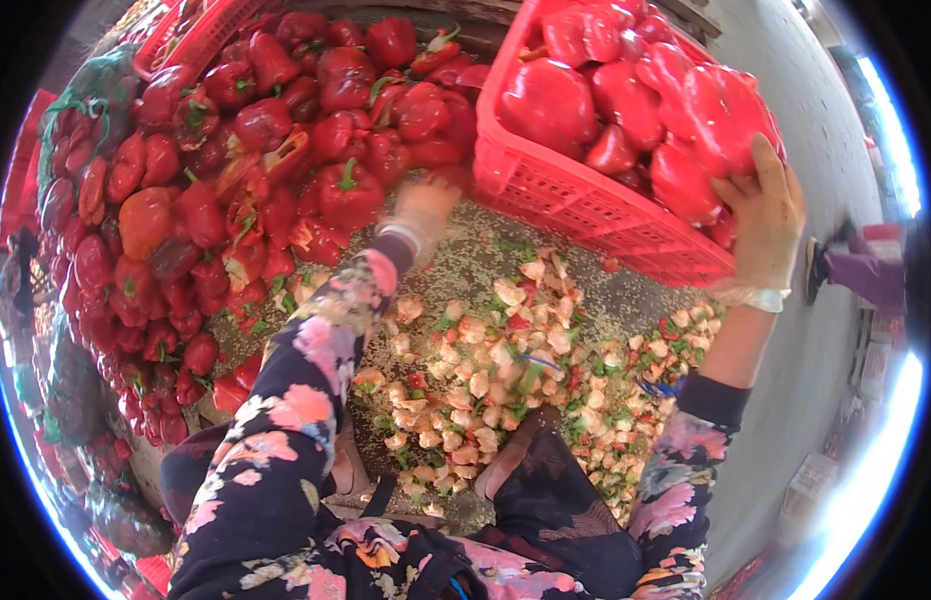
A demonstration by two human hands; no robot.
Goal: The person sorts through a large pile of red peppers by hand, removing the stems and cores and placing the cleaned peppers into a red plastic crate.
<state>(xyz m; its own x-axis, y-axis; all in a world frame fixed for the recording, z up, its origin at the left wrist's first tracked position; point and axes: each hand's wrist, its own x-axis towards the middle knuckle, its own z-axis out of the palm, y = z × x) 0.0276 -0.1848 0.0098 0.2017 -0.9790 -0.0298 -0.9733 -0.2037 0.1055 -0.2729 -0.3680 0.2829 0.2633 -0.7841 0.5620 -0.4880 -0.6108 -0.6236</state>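
My left hand [423, 212] is smeared by motion, at the near edge of a large heap of red bell peppers [348, 195]. Its fingers are too blurred to show whether they hold anything. On the right, a red plastic crate [596, 205] stands piled with glossy red peppers [626, 100]. My right hand [768, 215] lies at the crate's near right corner, its fingers stretched apart against the peppers there. Between my feet and the crate, many cut pepper cores [476, 375] with pale seed clusters and green stems are strewn over the seed-covered ground.
Green net sacks [81, 385] of peppers line the far left. Another red crate [201, 35] sits behind the heap. Over the cores hangs a blurred green stem piece [531, 375]. Grey concrete floor [801, 95] runs along the right, where a person in purple trousers [866, 278] is partly seen.
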